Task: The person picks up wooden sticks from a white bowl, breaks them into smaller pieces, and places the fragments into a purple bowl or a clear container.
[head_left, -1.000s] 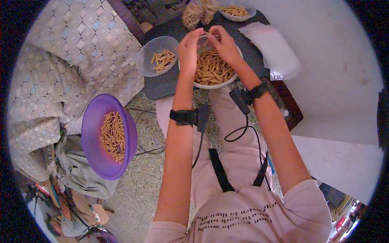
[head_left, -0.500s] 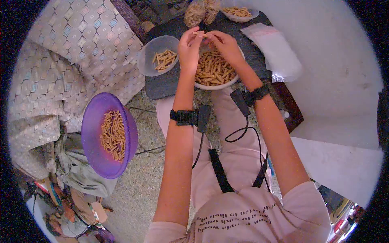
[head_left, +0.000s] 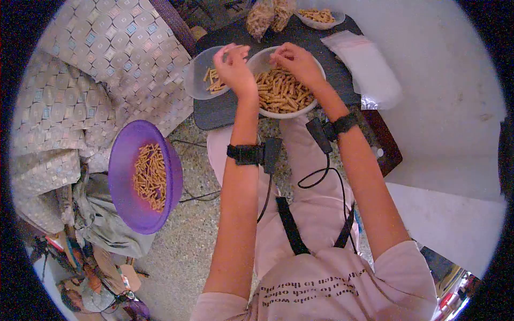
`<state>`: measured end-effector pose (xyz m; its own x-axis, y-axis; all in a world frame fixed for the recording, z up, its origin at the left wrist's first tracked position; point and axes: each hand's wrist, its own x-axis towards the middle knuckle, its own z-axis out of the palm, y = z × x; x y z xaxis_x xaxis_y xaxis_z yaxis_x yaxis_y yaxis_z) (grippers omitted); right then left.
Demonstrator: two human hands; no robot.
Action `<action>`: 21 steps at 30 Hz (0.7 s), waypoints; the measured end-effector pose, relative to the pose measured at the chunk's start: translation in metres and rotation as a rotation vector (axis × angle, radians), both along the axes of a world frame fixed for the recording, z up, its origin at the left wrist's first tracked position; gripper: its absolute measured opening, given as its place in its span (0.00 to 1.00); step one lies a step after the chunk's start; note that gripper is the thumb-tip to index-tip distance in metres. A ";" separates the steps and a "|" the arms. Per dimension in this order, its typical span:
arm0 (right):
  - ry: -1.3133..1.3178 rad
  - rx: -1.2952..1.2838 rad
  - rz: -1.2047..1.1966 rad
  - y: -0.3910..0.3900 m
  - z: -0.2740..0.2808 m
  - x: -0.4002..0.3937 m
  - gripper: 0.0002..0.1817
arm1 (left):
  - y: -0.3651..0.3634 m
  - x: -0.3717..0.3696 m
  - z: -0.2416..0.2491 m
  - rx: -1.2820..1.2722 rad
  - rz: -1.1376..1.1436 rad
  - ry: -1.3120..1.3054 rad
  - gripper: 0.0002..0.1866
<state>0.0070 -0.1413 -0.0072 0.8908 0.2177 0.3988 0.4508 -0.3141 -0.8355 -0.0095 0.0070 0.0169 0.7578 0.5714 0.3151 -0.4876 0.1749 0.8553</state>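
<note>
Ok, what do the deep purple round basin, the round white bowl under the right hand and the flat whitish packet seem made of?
Deep purple round basin: probably plastic, satin; purple inside and out, smooth rim.
Round white bowl: likely plastic, smooth; plain rounded rim, though enamel isn't ruled out.
Flat whitish packet: seemingly plastic film, glossy; its near edge crinkles and glints.

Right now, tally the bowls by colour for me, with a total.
Purple bowl: 1
White bowl: 1
Clear bowls, one beside the white one and one at the top of the view: 2
Total: 4
</note>
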 end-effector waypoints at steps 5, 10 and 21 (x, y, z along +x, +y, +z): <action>-0.091 -0.335 0.005 0.009 0.024 -0.025 0.18 | 0.002 0.000 -0.001 -0.048 0.107 -0.041 0.16; -0.220 -0.491 0.142 0.006 0.004 -0.025 0.17 | 0.001 0.001 -0.006 0.082 0.003 -0.031 0.23; -0.009 0.102 -0.129 -0.001 0.023 -0.014 0.18 | -0.020 -0.012 0.013 0.701 -0.189 0.180 0.11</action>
